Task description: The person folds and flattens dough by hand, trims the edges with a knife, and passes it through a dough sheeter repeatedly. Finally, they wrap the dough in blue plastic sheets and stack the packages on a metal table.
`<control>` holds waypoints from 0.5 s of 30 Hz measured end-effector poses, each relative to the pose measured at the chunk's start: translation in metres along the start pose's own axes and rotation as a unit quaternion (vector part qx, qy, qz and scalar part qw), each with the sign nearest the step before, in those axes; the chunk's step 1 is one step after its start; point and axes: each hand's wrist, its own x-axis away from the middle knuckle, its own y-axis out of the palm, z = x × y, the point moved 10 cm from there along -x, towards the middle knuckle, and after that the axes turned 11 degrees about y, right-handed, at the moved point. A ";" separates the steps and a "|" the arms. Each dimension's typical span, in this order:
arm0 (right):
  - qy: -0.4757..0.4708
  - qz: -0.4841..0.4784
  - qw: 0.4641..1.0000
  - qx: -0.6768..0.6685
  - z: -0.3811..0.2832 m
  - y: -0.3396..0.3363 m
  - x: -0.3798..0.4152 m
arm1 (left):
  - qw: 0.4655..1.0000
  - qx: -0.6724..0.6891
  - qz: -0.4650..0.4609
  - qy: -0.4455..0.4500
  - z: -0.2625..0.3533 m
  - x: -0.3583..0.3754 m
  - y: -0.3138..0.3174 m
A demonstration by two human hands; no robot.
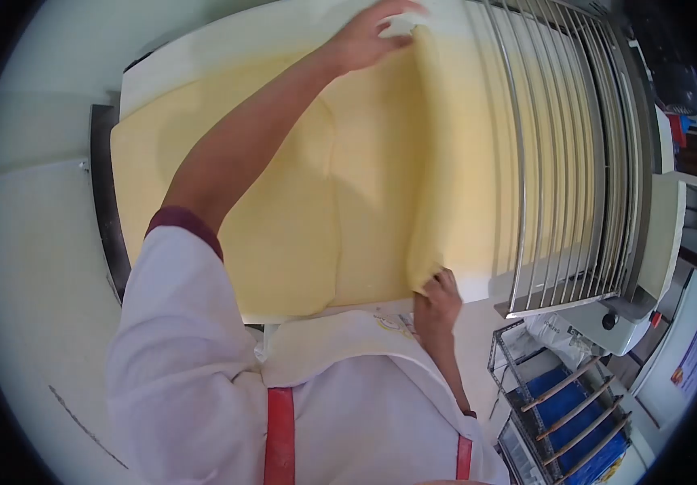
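A wide sheet of pale yellow dough (227,186) lies on the belt, with one layer's curved edge visible near the middle. Toward the right, a raised fold of dough (429,153) runs from the far side to the near side, slightly smeared by motion. At its far end is my left hand (369,36), arm stretched across the sheet, thumb and fingers apart beside the dough's corner. My right hand (439,303) is closed on the near end of the fold, close to my apron. Its fingertips are partly hidden.
A metal bar guard (518,153) stands over the belt on the right, part of a machine with a black knob (610,321). Below right is a wire rack (518,388) with wooden sticks (575,412) and a blue sheet. A dark edge piece (106,194) bounds the left end.
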 end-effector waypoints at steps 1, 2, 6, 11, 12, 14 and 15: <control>0.003 -0.019 1.000 0.014 -0.010 0.014 -0.001 | 0.976 0.130 0.106 -0.139 -0.018 0.031 -0.018; 0.005 -0.040 0.999 0.029 -0.019 0.028 -0.002 | 0.905 0.253 0.210 -0.269 -0.038 0.066 -0.026; 0.025 -0.099 0.994 0.047 -0.025 0.040 -0.006 | 0.898 0.197 0.180 -0.349 -0.048 0.109 -0.038; 0.008 -0.124 0.992 0.032 -0.030 0.041 -0.007 | 0.941 -0.073 -0.036 -0.330 -0.050 0.096 -0.029; 0.011 -0.136 0.990 0.022 -0.029 0.042 -0.007 | 0.945 -0.077 -0.017 -0.316 -0.045 0.096 -0.036; -0.076 -0.193 0.977 0.042 -0.043 0.038 -0.012 | 0.954 -0.083 0.014 -0.288 -0.035 0.097 -0.050; -0.120 -0.220 0.967 0.050 -0.047 0.036 -0.016 | 0.953 -0.099 0.005 -0.287 -0.037 0.096 -0.050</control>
